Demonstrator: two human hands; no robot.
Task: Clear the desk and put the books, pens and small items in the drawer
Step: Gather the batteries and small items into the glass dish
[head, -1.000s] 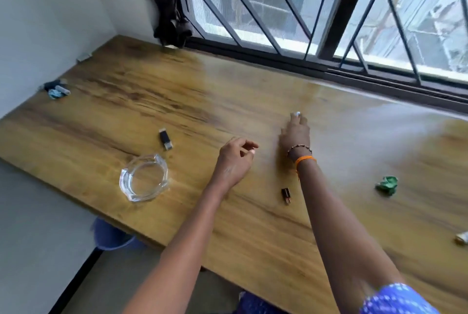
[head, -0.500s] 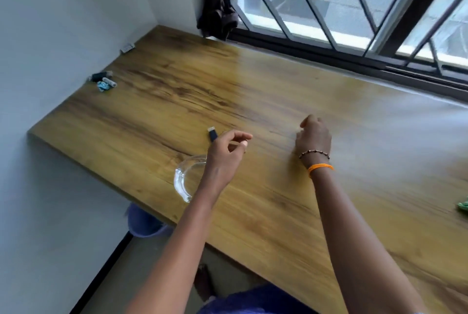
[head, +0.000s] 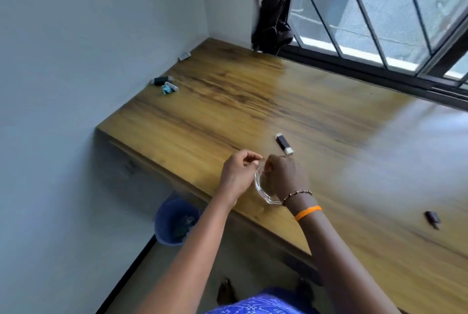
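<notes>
Head view: both hands meet at the centre of the frame over the near edge of the brown wood-grain desk (head: 228, 111). The left hand (head: 239, 174) has its fingers curled, thumb and forefinger pinched together on something too small to make out. The right hand (head: 283, 176) is curled into a loose fist above the clear round glass ashtray (head: 260, 192), which sits on the desk just below and between the two hands; whether this hand holds anything cannot be told. The fingertips of the two hands nearly touch. The right wrist wears a thin beaded bracelet (head: 297, 194) and an orange band (head: 307, 212).

Just above and right of the hands lies a small black stick with a silver end (head: 285, 143), flat on the wood. At the right edge of the frame a small dark blurred object (head: 432, 218) lies on the desk, well apart. In the upper left, near the grey wall, a small black cylinder (head: 160, 80) rests beside a white and teal scrap (head: 169, 88). Under the desk at lower centre stands a blue round bucket (head: 162, 222). A dark cloth (head: 273, 9) hangs at the barred window in the upper part of the frame
</notes>
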